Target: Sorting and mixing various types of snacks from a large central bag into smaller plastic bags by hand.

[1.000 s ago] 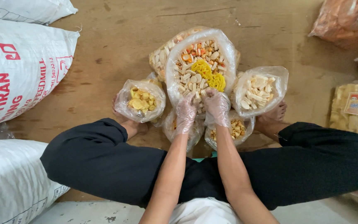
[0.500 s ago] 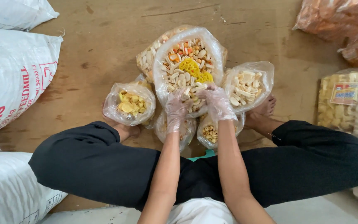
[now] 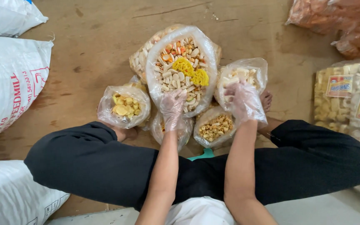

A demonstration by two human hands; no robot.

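Observation:
I sit cross-legged on a brown floor with open plastic bags of snacks in front of me. My left hand (image 3: 172, 106), in a thin clear glove, rests on the near edge of the big central bag of mixed crackers (image 3: 182, 62), which holds pale sticks, orange pieces and yellow lattice chips. My right hand (image 3: 243, 100), also gloved, reaches into the bag of pale white crackers (image 3: 246, 75) on the right; its fingers are partly hidden by the plastic. A bag of yellow chips (image 3: 124, 106) sits at the left and a bag of small brown nuts (image 3: 214, 127) lies between my hands.
White printed sacks (image 3: 9, 83) lie along the left, another sack (image 3: 9, 196) at lower left. Sealed packets of pale snacks (image 3: 346, 100) are stacked at the right, and a bag of orange crackers (image 3: 338, 25) lies at top right. My black-trousered legs (image 3: 313, 154) span the foreground.
My right hand has moved from the near edge of the central mixed bag to the right, into the bag of pale white crackers. My left hand stays at the mixed bag's edge.

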